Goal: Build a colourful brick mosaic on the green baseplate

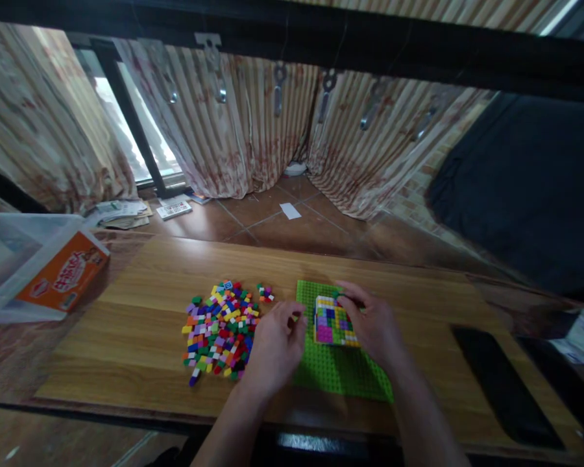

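Observation:
A block of multicoloured toy bricks [325, 333] stands on a green studded baseplate [316, 370]. My right hand [374, 321] reaches over the block's right side. Its thumb and fingertips close on a small dark green brick [336, 294] at the block's far edge; whether that brick is seated cannot be made out. My left hand [278, 340] hovers by the baseplate's left edge, thumb and fingers loosely curled with a gap between them and no brick visible there. To its left spreads a pile of loose toy bricks [219, 331], partly hidden behind that hand.
A few bricks [265, 293] lie apart from the pile on the wooden board [126, 324]. At the left stands a clear plastic box [34, 305] with an orange label. A long black object [506, 383] rests on the right. Above runs a dark bar [272, 32] with hanging metal pieces.

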A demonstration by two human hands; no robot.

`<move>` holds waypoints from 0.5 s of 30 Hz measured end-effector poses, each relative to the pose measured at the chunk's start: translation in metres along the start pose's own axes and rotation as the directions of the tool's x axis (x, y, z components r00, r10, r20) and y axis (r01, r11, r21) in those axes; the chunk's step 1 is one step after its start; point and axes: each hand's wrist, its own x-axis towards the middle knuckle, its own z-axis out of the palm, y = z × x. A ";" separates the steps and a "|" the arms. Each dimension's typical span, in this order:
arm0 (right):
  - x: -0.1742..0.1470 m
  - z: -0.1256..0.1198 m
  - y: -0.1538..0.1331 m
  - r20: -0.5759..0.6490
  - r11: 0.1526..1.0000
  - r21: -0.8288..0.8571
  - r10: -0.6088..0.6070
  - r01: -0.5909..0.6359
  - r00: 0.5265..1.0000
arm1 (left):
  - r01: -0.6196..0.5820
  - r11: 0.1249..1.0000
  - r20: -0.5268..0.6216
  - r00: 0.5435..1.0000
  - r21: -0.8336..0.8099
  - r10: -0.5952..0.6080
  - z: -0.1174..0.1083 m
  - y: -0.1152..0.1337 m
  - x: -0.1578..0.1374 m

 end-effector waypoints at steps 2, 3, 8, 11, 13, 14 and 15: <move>-0.002 0.002 -0.004 0.011 0.994 0.106 0.024 -0.026 1.000 | 0.021 0.999 -0.018 1.000 -0.041 -0.021 0.011 0.002 0.003; -0.003 0.002 -0.006 0.024 0.985 0.170 0.031 -0.035 0.999 | 0.027 0.997 -0.025 0.999 -0.079 -0.029 0.015 0.003 0.004; -0.011 0.006 -0.019 0.106 0.903 0.415 0.070 -0.108 0.992 | 0.045 0.897 0.031 0.999 -0.440 -0.035 0.024 0.012 0.009; -0.015 0.008 -0.023 0.152 0.852 0.501 0.090 -0.155 0.984 | 0.070 0.806 0.043 0.998 -0.587 -0.056 0.023 0.015 0.011; -0.016 0.009 -0.023 0.178 0.802 0.568 0.101 -0.186 0.979 | 0.102 0.766 0.070 0.995 -0.635 -0.074 0.020 0.016 0.012; -0.016 0.009 -0.022 0.191 0.768 0.606 0.112 -0.207 0.975 | 0.125 0.744 0.093 0.992 -0.657 -0.084 0.018 0.016 0.012; -0.016 0.010 -0.022 0.204 0.729 0.644 0.128 -0.232 0.970 | 0.152 0.718 0.118 0.988 -0.679 -0.098 0.017 0.016 0.012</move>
